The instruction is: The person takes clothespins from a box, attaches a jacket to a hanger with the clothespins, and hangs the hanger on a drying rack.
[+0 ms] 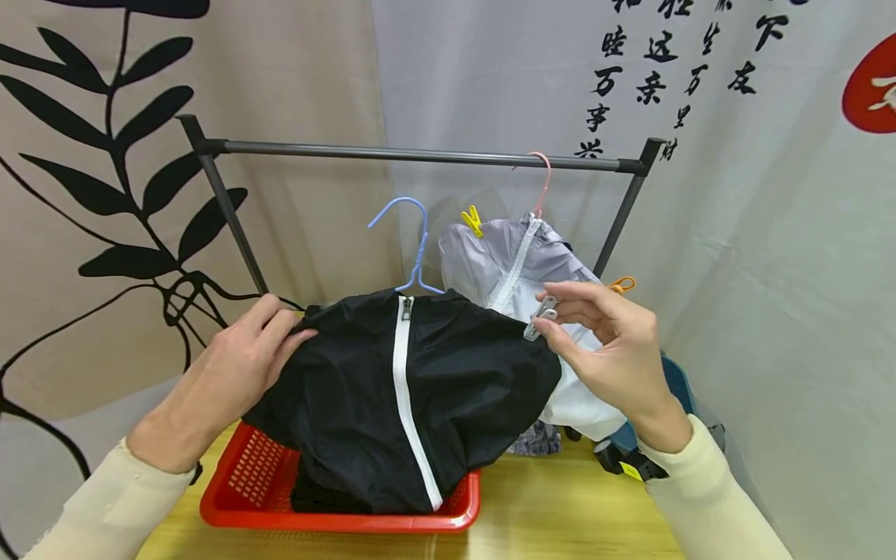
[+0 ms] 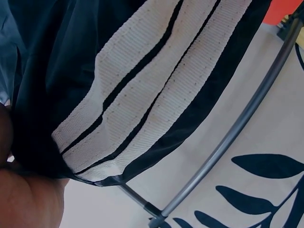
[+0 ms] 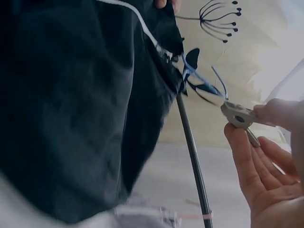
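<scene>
A black jacket (image 1: 343, 381) with a white front zip hangs on a blue hanger (image 1: 422, 249), whose hook stands free below the rail. My left hand (image 1: 238, 354) grips the jacket's shoulder on the left; a small yellow bit shows beside its fingers. White stripes (image 2: 142, 85) run along the jacket's sleeve in the left wrist view. Between thumb and fingers, my right hand (image 1: 612, 342) pinches a grey clothespin (image 1: 541, 317) near the jacket's other shoulder. The right wrist view shows this clothespin (image 3: 237, 115) apart from the black cloth.
A red basket (image 1: 245, 513) holding dark cloth sits under the jacket on the wooden table (image 1: 560, 513). Behind, a grey rail (image 1: 350, 152) carries a white and grey jacket (image 1: 504, 241) on a pink hanger (image 1: 544, 183), with a yellow clothespin (image 1: 472, 222). A blue container (image 1: 675, 381) stands at right.
</scene>
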A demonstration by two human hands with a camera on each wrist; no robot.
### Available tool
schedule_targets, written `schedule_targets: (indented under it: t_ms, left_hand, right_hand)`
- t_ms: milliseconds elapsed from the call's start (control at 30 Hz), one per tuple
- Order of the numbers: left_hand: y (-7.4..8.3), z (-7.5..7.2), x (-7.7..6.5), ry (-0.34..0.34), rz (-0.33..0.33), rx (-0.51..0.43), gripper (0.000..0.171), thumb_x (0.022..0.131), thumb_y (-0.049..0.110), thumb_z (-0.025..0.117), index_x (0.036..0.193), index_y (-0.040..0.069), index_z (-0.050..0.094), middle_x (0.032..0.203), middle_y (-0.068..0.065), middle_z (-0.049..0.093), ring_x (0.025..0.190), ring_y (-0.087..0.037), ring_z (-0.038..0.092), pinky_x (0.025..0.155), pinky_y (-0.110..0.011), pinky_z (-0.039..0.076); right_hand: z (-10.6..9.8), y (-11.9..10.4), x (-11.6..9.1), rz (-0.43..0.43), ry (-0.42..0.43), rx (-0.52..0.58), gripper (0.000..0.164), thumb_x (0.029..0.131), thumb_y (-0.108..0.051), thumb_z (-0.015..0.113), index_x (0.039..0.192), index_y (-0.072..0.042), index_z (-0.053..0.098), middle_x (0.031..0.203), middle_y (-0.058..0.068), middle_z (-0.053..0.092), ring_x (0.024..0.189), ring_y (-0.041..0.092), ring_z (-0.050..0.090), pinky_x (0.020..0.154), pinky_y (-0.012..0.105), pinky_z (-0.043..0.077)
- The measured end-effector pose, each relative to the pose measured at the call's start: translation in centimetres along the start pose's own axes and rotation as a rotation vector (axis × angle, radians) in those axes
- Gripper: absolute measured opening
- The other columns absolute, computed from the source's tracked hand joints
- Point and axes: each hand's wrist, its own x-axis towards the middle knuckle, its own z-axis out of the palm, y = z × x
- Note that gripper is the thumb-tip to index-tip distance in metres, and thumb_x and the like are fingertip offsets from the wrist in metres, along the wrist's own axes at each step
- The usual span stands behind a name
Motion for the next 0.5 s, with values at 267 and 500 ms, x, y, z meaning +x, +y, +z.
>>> schedule_targets:
  t_ms: [267, 500]
  left_hand:
    - [0.0, 0.1, 0.0, 0.014, 0.005, 0.000, 0.057, 0.126, 0.048, 0.043, 0.103, 0.002, 0.067, 0.095, -0.009, 0.058, 0.072, -0.017, 0.058, 0.060, -0.034, 0.061]
    - [0.0, 0.1, -0.1, 0.011, 0.001, 0.010, 0.058, 0.127, 0.048, 0.041, 0.106, 0.000, 0.067, 0.096, -0.011, 0.062, 0.075, -0.019, 0.060, 0.063, -0.040, 0.064]
  right_hand:
    - [3.7, -0.7, 1.8, 0.020, -0.108, 0.046, 0.049, 0.090, 0.012, 0.091, 0.137, 0.004, 0.078, 0.121, 0.015, 0.087, 0.102, 0.016, 0.085, 0.100, 0.027, 0.069]
    - [6.7, -1.3, 3.8, -0.033, -0.160, 0.109, 0.048, 0.093, 0.011, 0.088, 0.139, 0.004, 0.078, 0.126, 0.019, 0.087, 0.104, 0.024, 0.087, 0.098, 0.030, 0.070]
